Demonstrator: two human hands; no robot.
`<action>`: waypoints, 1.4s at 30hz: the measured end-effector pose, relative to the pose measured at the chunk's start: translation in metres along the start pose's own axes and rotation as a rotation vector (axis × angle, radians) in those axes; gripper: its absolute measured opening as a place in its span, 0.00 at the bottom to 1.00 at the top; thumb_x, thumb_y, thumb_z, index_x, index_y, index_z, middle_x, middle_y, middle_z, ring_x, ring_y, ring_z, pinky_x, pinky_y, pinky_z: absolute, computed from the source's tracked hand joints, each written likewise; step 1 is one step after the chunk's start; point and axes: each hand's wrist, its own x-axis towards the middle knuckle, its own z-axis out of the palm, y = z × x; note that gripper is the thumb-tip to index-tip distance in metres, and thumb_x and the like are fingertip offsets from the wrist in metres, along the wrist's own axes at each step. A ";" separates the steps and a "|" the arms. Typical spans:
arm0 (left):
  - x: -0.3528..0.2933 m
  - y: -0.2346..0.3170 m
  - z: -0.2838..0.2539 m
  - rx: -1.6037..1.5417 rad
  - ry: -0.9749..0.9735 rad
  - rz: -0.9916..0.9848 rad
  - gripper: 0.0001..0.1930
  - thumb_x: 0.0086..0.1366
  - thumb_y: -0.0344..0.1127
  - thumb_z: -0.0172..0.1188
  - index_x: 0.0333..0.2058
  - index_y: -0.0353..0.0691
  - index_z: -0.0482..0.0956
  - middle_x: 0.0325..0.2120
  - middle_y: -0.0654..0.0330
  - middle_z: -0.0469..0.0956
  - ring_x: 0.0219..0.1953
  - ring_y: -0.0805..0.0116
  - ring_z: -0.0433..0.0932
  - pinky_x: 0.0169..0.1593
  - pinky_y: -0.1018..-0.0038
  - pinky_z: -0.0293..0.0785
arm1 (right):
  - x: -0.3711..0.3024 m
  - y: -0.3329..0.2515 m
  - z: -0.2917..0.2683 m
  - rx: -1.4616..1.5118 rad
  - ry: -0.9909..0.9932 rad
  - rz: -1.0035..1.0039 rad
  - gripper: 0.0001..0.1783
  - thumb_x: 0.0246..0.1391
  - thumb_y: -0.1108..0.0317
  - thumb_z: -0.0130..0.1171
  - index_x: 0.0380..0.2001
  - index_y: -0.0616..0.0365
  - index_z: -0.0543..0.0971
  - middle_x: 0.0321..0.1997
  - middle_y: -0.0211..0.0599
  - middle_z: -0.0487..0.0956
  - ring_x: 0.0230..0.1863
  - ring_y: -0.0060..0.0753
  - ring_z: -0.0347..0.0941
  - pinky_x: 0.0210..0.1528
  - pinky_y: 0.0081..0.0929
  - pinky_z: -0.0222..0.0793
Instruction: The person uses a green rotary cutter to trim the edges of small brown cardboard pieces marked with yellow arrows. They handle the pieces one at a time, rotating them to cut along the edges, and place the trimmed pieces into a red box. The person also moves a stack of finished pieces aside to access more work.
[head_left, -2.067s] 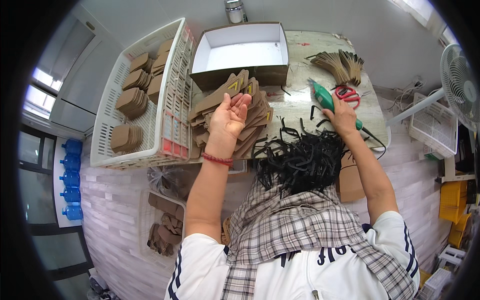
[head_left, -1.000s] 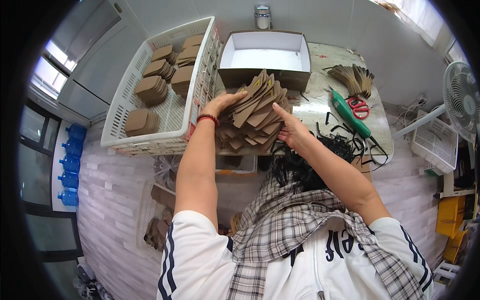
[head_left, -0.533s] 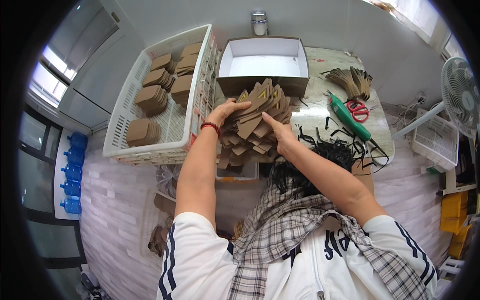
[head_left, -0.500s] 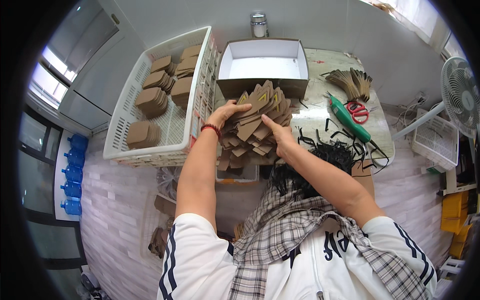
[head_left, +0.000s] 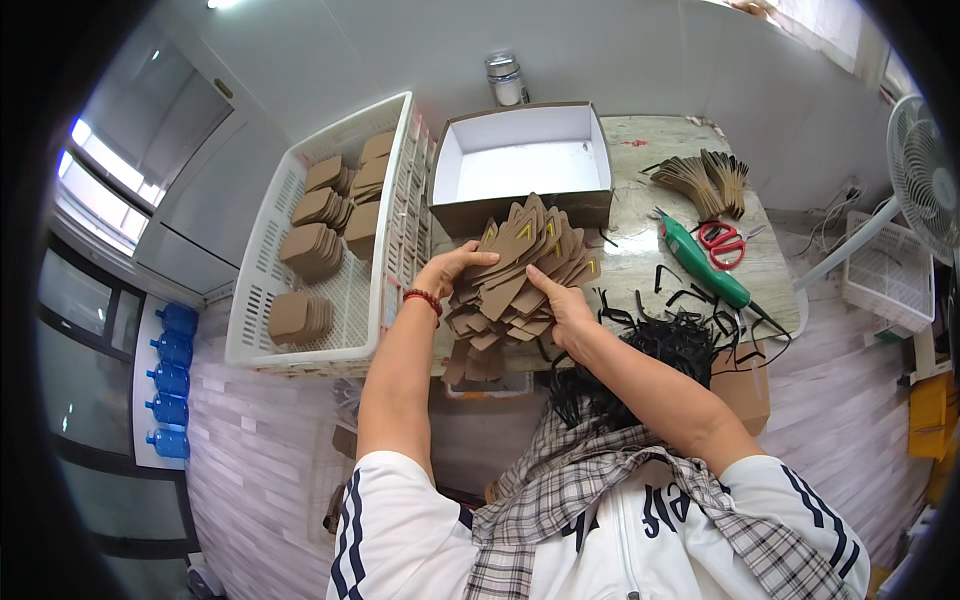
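Between my hands is a thick, uneven bunch of flat brown cardboard-like pieces (head_left: 515, 290), some with yellow marks on top. My left hand (head_left: 455, 268), with a red bead bracelet at the wrist, grips the left side, thumb across the upper pieces. From the right my right hand (head_left: 566, 308) holds the bunch, its thumb pressed on top; the other fingers are mostly hidden. The pieces fan out in overlapping layers just in front of an open box (head_left: 520, 172) with a white inside. Beside my right forearm lies a heap of black strips (head_left: 650, 350).
At left, a white plastic crate (head_left: 345, 353) holds several stacks of brown pieces. Toward the right lie a green power tool (head_left: 703, 262), red-handled scissors (head_left: 722, 246) and fanned bundles of pieces (head_left: 700, 183). A silver-lidded jar (head_left: 507, 80) stands behind the box; a fan (head_left: 925, 175) is far right.
The whole view has shifted, so the table and crate sit lower in the picture. Both hands keep their hold on the bunch, and its pieces lie slightly more spread at the right.
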 end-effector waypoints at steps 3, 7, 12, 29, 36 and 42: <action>0.009 -0.005 -0.001 -0.106 -0.007 0.026 0.44 0.49 0.38 0.71 0.63 0.37 0.58 0.58 0.55 0.67 0.59 0.65 0.66 0.60 0.71 0.61 | 0.008 0.004 -0.003 -0.008 -0.051 -0.029 0.33 0.46 0.60 0.70 0.50 0.68 0.70 0.50 0.44 0.75 0.48 0.38 0.74 0.49 0.34 0.73; 0.000 -0.001 0.008 -0.133 0.012 0.069 0.40 0.52 0.35 0.68 0.62 0.38 0.59 0.53 0.57 0.71 0.53 0.67 0.71 0.56 0.72 0.68 | -0.017 -0.004 0.001 0.073 -0.057 0.021 0.34 0.46 0.62 0.70 0.51 0.70 0.68 0.51 0.45 0.74 0.47 0.36 0.74 0.46 0.31 0.74; -0.025 0.031 0.017 -0.097 -0.215 0.102 0.29 0.53 0.34 0.67 0.54 0.40 0.67 0.45 0.61 0.75 0.45 0.70 0.75 0.48 0.73 0.73 | -0.020 0.010 -0.005 0.099 -0.060 -0.145 0.35 0.47 0.60 0.69 0.54 0.68 0.67 0.55 0.42 0.71 0.53 0.35 0.69 0.53 0.33 0.69; -0.011 0.244 -0.010 0.314 -0.108 0.371 0.36 0.51 0.41 0.67 0.57 0.38 0.65 0.48 0.60 0.73 0.49 0.71 0.71 0.53 0.76 0.67 | -0.003 -0.111 0.103 0.327 -0.118 -0.390 0.48 0.45 0.58 0.72 0.57 0.65 0.50 0.61 0.40 0.62 0.62 0.34 0.57 0.66 0.30 0.49; 0.103 0.269 -0.031 0.357 -0.148 0.236 0.36 0.50 0.38 0.67 0.58 0.42 0.65 0.47 0.58 0.74 0.47 0.68 0.74 0.52 0.71 0.70 | 0.104 -0.113 0.109 0.378 -0.085 -0.425 0.46 0.47 0.58 0.70 0.58 0.58 0.49 0.63 0.38 0.60 0.63 0.34 0.55 0.68 0.29 0.48; 0.180 0.243 -0.041 0.366 -0.178 0.075 0.47 0.41 0.41 0.75 0.62 0.48 0.62 0.55 0.54 0.69 0.54 0.59 0.70 0.57 0.63 0.67 | 0.171 -0.107 0.095 0.443 0.037 -0.023 0.46 0.50 0.61 0.67 0.60 0.57 0.46 0.61 0.39 0.63 0.60 0.35 0.63 0.61 0.37 0.64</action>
